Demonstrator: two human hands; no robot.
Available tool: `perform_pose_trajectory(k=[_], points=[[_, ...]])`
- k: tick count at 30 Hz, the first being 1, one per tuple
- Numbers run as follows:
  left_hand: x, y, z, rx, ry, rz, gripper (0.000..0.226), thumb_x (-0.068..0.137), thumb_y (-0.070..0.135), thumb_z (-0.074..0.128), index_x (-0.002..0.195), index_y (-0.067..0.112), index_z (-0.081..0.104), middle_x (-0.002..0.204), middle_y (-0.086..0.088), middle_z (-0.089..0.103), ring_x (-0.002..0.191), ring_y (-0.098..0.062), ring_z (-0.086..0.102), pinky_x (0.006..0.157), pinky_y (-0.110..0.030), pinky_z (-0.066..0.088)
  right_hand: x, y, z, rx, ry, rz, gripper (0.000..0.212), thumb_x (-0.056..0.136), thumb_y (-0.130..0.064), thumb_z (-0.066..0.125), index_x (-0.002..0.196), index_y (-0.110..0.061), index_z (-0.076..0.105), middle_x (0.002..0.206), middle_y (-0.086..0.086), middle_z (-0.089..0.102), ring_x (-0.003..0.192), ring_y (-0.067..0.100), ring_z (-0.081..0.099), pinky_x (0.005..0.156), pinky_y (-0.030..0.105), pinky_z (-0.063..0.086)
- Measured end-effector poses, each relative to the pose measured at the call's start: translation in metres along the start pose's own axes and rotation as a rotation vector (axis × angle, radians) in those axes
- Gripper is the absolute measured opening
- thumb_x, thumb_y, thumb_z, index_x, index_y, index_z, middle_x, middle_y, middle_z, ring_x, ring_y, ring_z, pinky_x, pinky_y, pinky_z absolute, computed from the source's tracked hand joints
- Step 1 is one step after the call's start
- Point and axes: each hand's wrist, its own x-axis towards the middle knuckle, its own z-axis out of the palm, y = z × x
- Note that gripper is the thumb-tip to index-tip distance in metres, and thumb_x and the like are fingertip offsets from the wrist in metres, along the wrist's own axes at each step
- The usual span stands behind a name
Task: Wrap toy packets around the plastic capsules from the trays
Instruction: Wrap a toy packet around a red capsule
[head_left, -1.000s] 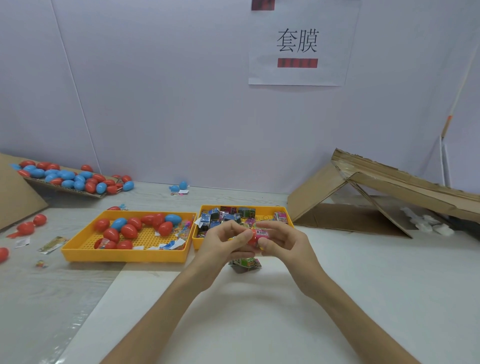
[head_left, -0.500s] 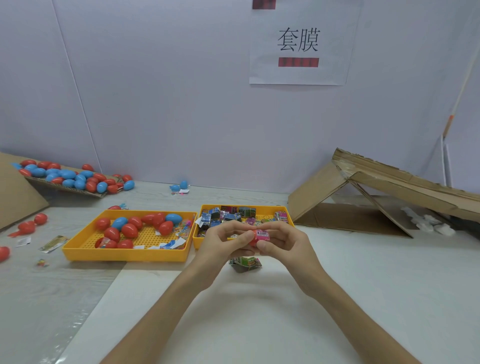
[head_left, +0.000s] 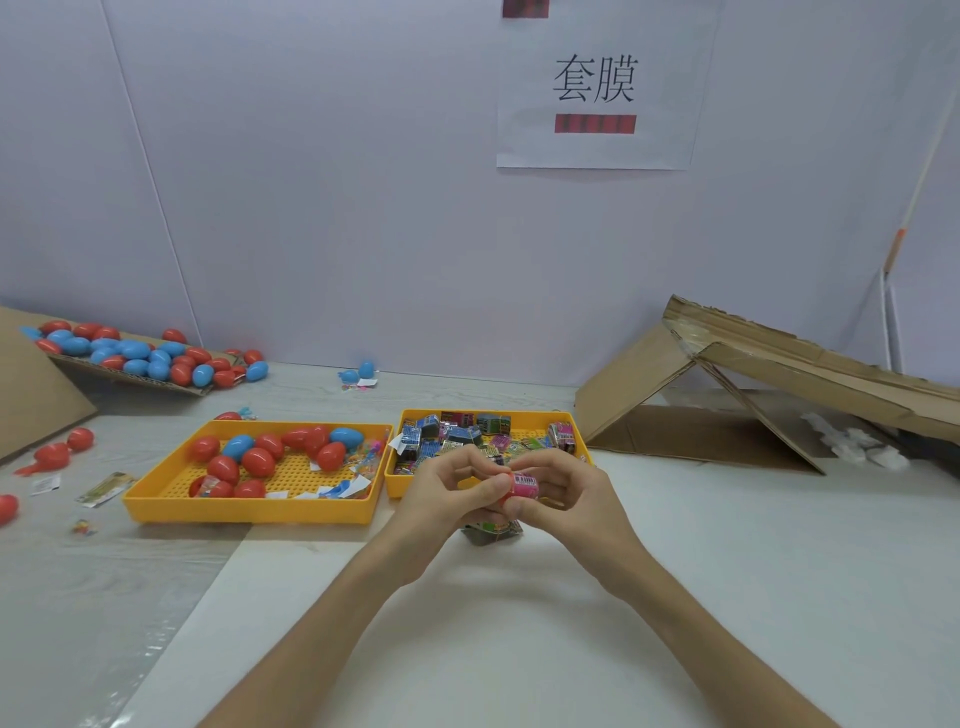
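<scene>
Head view: left hand (head_left: 447, 488) and right hand (head_left: 571, 493) pinch a pink-wrapped capsule (head_left: 523, 486); left tray (head_left: 249, 512) holds capsules (head_left: 258, 461), right tray (head_left: 396, 483) packets (head_left: 457, 434).

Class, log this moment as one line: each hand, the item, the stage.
left hand: holds red capsule | right hand: pinches pink packet on it | stage: wrapping

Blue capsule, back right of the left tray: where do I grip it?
Probably the right half of the blue capsule, pinched across its width from above: it lies on its side, a red capsule crowds its front left, the tray wall its back.
</scene>
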Motion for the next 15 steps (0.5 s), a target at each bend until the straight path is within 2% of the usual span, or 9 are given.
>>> perform_pose_trajectory(k=[3,7,11,15], points=[[0.0005,0.0008,0.0009,-0.007,-0.008,-0.008,0.029,0.077,0.024,0.075,0.095,0.003,0.066,0.095,-0.018,0.073,0.084,-0.034,0.072,0.069,-0.031,0.062,0.0009,-0.0024,-0.0014,0.028,-0.001,0.011,0.035,0.078,-0.009,0.084,0.111,-0.015,0.070,0.096,0.013,0.075,0.092,0.027,0.072,0.080,0.032,0.059],[0.0018,0.0029,-0.0001,-0.027,-0.006,-0.005,0.029,0.083,0.028,0.071,0.097,0.003,0.064,0.092,-0.022,0.072,0.084,-0.033,0.073,0.075,-0.033,0.062,0.0025,-0.0039,-0.0033,0.079,-0.008,0.010,0.038,0.080,-0.004,0.081,0.114,-0.015,0.068,0.096,0.012,0.075,0.094,0.026,0.072,0.080,0.031,0.059],[0.0022,0.0017,-0.0014,-0.118,-0.003,-0.017,0.030,0.083,0.022,0.072,0.101,0.000,0.064,0.104,-0.027,0.070,0.095,-0.038,0.072,0.080,-0.033,0.062,0.0043,-0.0010,-0.0031,0.040,0.027,0.003,0.032,0.086,-0.006,0.076,0.115,-0.016,0.068,0.103,0.006,0.075,0.097,0.024,0.072,0.085,0.036,0.059],[0.0025,0.0022,-0.0031,-0.189,-0.011,-0.039,0.028,0.078,0.016,0.075,0.101,0.001,0.065,0.112,-0.026,0.069,0.104,-0.040,0.070,0.084,-0.035,0.061,0.0050,0.0000,-0.0032,-0.023,0.078,-0.037,0.035,0.086,-0.012,0.077,0.118,-0.026,0.067,0.108,-0.004,0.073,0.094,0.016,0.072,0.078,0.029,0.056]])
